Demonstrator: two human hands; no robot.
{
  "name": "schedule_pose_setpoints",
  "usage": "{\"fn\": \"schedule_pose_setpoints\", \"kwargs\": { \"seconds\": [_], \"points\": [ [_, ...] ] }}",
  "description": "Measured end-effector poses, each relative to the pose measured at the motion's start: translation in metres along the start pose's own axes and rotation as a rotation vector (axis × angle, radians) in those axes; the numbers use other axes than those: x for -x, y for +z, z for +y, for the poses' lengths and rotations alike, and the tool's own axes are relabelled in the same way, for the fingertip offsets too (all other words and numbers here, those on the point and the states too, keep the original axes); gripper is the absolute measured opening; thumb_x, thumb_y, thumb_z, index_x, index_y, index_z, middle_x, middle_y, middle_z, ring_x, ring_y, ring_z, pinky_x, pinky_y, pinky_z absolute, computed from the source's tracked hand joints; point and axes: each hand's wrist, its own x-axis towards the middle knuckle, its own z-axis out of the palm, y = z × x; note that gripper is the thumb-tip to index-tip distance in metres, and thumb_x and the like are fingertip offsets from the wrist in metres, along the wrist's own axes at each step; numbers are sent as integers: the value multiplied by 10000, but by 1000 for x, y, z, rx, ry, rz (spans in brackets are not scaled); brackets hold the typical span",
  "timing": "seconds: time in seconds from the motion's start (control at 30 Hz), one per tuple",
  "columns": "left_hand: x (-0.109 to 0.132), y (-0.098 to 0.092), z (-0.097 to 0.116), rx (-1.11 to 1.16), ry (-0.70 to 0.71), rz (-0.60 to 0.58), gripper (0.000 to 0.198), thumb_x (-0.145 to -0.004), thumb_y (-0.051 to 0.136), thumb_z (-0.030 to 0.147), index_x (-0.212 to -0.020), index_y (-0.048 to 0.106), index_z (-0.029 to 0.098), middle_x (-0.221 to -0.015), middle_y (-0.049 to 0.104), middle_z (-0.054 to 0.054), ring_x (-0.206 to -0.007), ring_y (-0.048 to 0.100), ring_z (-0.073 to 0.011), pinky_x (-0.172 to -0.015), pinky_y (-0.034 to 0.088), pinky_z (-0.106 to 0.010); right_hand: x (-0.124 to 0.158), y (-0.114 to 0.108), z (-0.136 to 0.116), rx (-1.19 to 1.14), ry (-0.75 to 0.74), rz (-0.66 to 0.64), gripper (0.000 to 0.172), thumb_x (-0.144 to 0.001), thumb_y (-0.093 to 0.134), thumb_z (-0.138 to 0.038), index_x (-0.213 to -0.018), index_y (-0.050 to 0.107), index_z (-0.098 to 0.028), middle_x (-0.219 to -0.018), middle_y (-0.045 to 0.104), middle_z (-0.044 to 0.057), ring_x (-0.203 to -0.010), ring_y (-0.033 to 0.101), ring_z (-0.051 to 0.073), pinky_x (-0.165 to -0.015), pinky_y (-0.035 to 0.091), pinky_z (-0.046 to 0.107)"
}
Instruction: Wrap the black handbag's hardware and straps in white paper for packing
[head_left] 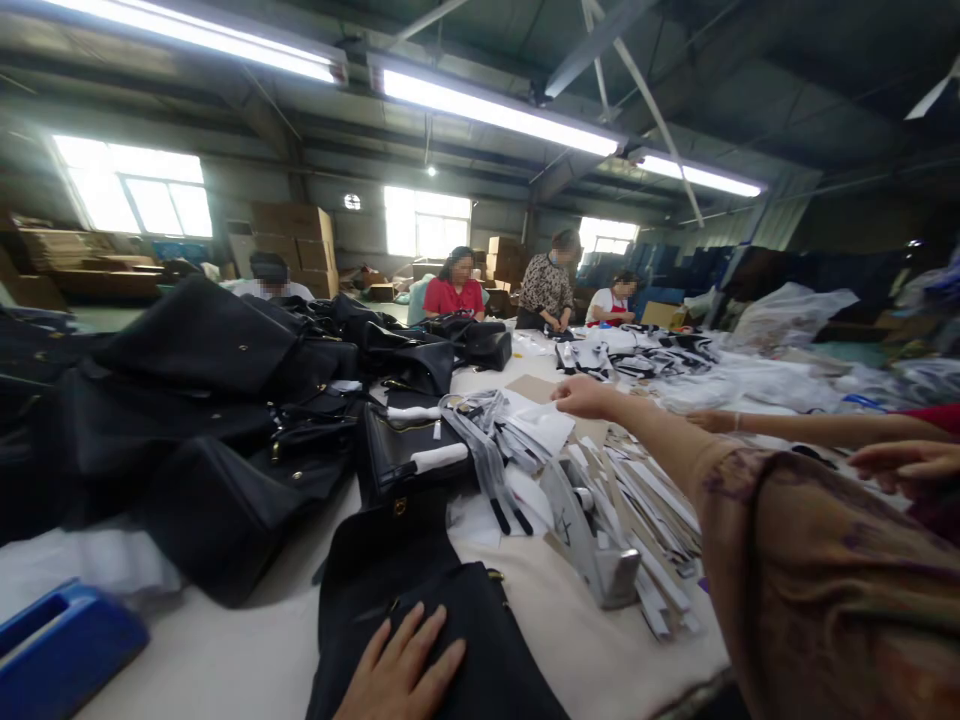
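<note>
Flat on the flap of a black handbag at the bottom centre lies my left hand, its fingers spread. My right hand is stretched far forward, fingers curled together at the edge of white sheets and a brown cardboard piece. Whether it pinches a sheet is not clear. Between my hands are a bundle of clear straps with black ends and a grey metal device. Another black bag with white-wrapped handles stands just beyond the first.
Black bags are heaped on the left. A blue tape dispenser sits at the lower left. Paper strips lie under my right arm. A co-worker's hands reach in from the right; several people sit or stand across the table.
</note>
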Motion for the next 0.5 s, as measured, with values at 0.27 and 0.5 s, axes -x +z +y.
{"fn": "schedule_pose_setpoints", "kwargs": {
  "seconds": [0.27, 0.5],
  "points": [
    [13, -61, 37, 294, -231, 548, 872, -843, 617, 446, -1538, 188, 138, -1583, 249, -175, -1459, 251, -302, -1183, 297, -493, 105, 44, -112, -611, -324, -372, 261, -745, 672, -401, -773, 610, -150, -1151, 704, 114, -995, 664, 241, -848, 518, 319],
    [13, -80, 29, -99, -297, 848, 649, -748, 634, 177, -1369, 464, 93, -1346, 548, -198, -1282, 479, -340, -1114, 333, -561, 163, 84, -165, -521, -718, -496, 179, -813, 634, -256, -690, 543, -164, -1099, 699, 91, -972, 643, 208, -848, 491, 311]
  ]
}}
